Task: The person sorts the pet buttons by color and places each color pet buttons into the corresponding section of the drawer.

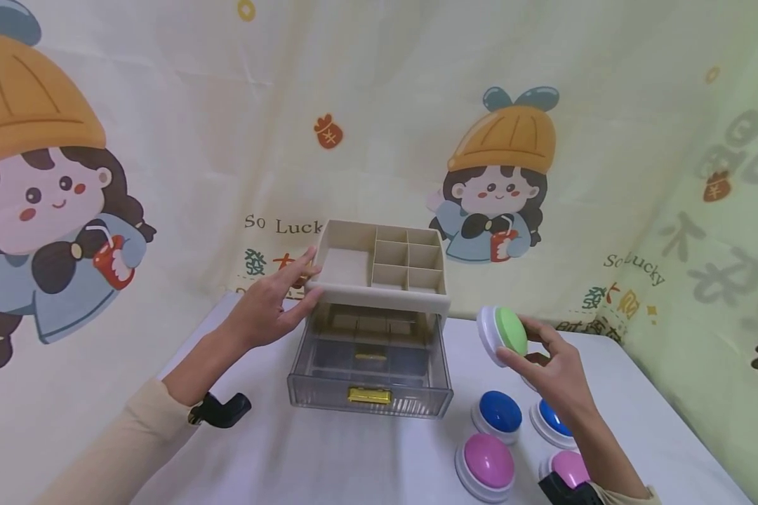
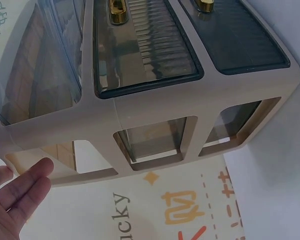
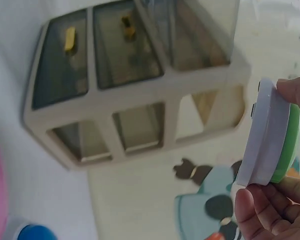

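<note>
My left hand [image 1: 262, 308] touches the left side of a beige desktop drawer organizer [image 1: 379, 300], its thumb at the front corner below the top tray. In the left wrist view its fingers [image 2: 32, 190] look straight beside the cutout side wall. The organizer's clear top drawer [image 1: 410, 403], with a gold handle, is pulled out. To the right, my right hand [image 1: 552, 365] pinches a round green-domed button [image 1: 512, 331] by its white base, tilted on edge above the table. The right wrist view shows the thumb and fingers on opposite edges of this button [image 3: 267, 135].
Two blue buttons [image 1: 500, 412] and two pink buttons [image 1: 489, 461] stand on the white table [image 1: 240, 463] at the front right. Another white rim is partly hidden behind the right hand. A cartoon-printed cloth [image 1: 391, 84] hangs behind the table. The organizer's top tray has several compartments.
</note>
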Demonstrator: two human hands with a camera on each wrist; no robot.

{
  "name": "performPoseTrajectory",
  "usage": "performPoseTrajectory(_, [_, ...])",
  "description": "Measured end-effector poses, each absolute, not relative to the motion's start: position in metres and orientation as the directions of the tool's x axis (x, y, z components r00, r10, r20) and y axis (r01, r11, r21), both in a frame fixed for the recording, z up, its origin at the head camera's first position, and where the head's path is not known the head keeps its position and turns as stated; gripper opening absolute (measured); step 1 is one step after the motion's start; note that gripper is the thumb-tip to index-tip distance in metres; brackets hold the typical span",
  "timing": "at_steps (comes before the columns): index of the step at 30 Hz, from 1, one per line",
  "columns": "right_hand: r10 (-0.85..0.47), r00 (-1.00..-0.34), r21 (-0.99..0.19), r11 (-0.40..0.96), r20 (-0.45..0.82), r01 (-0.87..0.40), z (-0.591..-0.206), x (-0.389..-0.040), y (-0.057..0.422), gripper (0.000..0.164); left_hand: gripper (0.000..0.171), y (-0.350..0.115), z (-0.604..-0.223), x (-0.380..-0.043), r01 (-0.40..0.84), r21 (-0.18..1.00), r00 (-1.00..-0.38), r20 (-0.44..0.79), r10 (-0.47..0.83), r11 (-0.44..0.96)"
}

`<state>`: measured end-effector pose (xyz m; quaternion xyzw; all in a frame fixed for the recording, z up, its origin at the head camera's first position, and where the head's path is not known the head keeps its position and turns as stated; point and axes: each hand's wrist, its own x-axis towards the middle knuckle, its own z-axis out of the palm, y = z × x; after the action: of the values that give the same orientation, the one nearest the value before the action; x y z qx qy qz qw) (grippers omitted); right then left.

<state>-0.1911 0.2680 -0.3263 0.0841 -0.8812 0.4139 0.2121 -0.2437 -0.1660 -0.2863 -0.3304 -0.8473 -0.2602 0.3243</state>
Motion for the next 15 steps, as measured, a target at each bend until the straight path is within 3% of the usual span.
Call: performPoseTrajectory(15, [-0.046,-0.812,-0.576,0.682,0.582,-0.451,-0.291,-0.165,0.236,0.075,0.066,-0.167,-0.289,-0.246,0.727,0.235,-0.575,0.722,0.385,0.645])
